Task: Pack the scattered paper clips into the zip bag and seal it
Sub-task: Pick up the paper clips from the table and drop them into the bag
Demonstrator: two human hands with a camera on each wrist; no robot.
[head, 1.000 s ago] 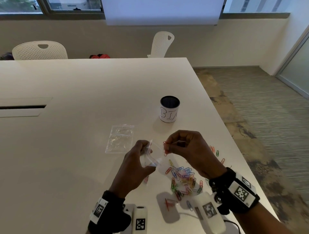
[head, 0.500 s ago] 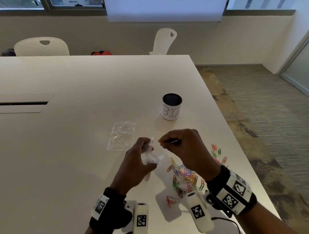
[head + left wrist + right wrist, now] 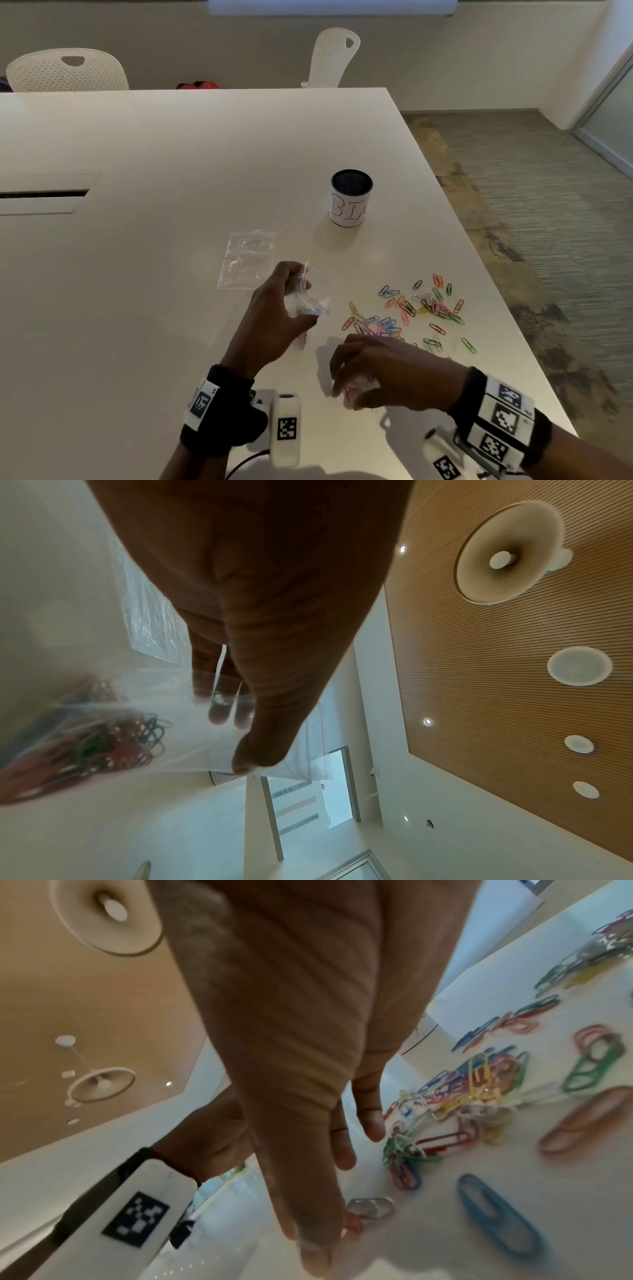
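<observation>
My left hand (image 3: 301,301) holds a clear zip bag (image 3: 317,301) above the table, mouth facing right. In the left wrist view the thumb and fingers (image 3: 219,715) pinch the bag (image 3: 192,745), and several coloured clips (image 3: 95,748) lie inside it. Loose coloured paper clips (image 3: 411,315) are scattered on the table to the right. My right hand (image 3: 347,394) is low near the front edge, fingers curved over a red clip (image 3: 349,395). In the right wrist view my thumb (image 3: 315,1253) and fingers stand apart beside the red clip (image 3: 352,1225) and a silver one (image 3: 371,1206).
A second clear zip bag (image 3: 246,260) lies flat on the white table (image 3: 137,154), just beyond my left hand. A white cup marked BIN (image 3: 351,200) stands further back. The table's right edge (image 3: 507,325) runs close to the clips. Two white chairs stand behind the table.
My right hand has left the bag's mouth and dropped toward me to the clips by the front edge. The left hand still holds the bag in about the same place.
</observation>
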